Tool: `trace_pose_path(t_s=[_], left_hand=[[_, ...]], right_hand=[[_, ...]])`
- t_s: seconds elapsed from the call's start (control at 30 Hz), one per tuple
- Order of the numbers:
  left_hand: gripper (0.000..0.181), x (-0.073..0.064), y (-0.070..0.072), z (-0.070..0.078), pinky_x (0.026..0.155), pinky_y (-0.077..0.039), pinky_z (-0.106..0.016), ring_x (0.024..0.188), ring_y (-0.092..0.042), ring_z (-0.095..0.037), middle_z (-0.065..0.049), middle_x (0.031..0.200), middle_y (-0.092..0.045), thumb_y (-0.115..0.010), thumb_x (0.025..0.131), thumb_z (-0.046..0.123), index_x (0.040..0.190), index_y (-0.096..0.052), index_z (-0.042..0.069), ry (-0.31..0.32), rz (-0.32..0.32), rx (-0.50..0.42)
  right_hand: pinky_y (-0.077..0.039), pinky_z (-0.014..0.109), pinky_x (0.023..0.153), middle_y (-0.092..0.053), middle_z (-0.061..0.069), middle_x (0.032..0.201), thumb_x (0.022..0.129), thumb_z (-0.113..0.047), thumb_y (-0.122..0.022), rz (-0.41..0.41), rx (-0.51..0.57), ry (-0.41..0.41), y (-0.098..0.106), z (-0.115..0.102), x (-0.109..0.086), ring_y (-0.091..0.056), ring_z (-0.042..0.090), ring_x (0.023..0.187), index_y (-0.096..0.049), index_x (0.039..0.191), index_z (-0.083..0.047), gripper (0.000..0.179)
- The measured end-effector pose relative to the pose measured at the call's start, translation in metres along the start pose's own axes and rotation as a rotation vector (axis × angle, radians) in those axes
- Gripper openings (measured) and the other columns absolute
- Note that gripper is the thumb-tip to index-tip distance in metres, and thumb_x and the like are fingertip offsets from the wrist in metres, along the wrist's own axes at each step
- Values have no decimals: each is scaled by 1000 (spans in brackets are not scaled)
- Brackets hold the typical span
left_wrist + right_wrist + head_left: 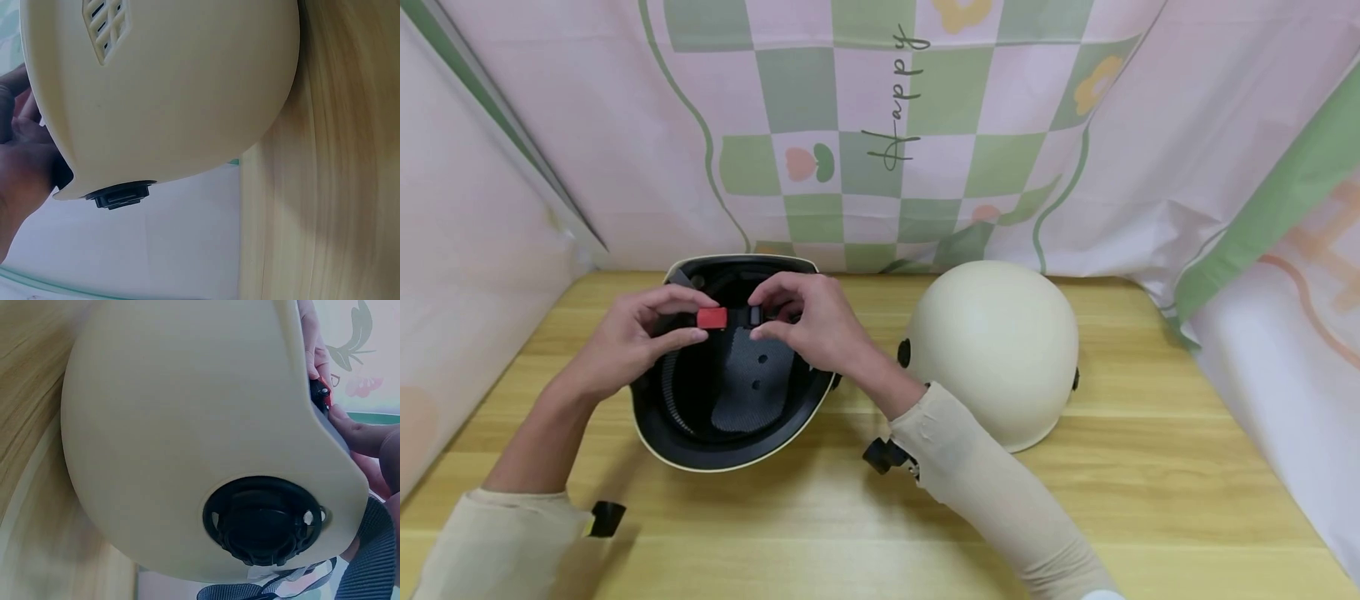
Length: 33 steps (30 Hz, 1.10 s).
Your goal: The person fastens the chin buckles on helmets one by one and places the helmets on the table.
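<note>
A cream helmet (pixel 700 460) lies upside down on the left of the table, its black padded inside facing up. Over its opening, my left hand (pixel 625 337) pinches a red buckle piece (pixel 712 318) between thumb and fingers. Close to its right, my right hand (pixel 820 321) holds a black strap piece (pixel 756 316) between thumb and fingertips. The two pieces are in line, with a short dark stretch between them. In the right wrist view, a grey strap (pixel 369 556) hangs by the helmet's black side knob (pixel 262 520). The shell hides much of my left hand in the left wrist view.
A second cream helmet (pixel 992 350) sits dome up to the right, beside my right forearm. Both stand on a wooden table (pixel 1150 467). A patterned curtain (pixel 910 108) hangs along the back edge, with more cloth at both sides.
</note>
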State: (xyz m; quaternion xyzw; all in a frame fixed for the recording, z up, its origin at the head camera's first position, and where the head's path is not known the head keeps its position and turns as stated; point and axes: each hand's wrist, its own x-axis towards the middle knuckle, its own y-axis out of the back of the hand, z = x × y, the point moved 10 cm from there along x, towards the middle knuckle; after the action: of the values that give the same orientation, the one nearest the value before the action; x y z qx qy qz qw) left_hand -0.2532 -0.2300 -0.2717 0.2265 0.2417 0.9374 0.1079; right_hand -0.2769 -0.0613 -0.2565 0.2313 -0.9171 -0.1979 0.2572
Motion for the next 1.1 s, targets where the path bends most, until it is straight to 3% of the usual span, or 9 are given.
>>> trace_pose_path(t_s=[0.4, 0.63, 1.1], left_hand=[[26, 0, 0, 0, 74, -51, -15, 87, -63, -7, 10, 108, -72, -71, 92, -10, 117, -70, -1, 2, 2, 4], [26, 0, -5, 5, 74, -54, -16, 88, -66, -8, 7, 107, -70, -71, 93, -9, 118, -70, -2, -29, -38, 22], [28, 0, -3, 3, 75, -53, -16, 88, -66, -6, 9, 108, -74, -68, 93, -12, 117, -70, 2, -30, -25, -64]], right_hand=[[-56, 19, 79, -74, 10, 102, 82, 0, -87, -3, -1, -3, -1, 2, 0, -71, 18, 88, -74, 105, 0, 26], [-56, 20, 78, -75, 9, 100, 82, -3, -88, -8, -10, 27, -2, -1, -2, -71, 15, 85, -75, 104, -2, 25], [-56, 20, 79, -74, 8, 98, 82, -10, -89, 26, -61, 21, 0, 2, -3, -69, 16, 89, -74, 105, -2, 28]])
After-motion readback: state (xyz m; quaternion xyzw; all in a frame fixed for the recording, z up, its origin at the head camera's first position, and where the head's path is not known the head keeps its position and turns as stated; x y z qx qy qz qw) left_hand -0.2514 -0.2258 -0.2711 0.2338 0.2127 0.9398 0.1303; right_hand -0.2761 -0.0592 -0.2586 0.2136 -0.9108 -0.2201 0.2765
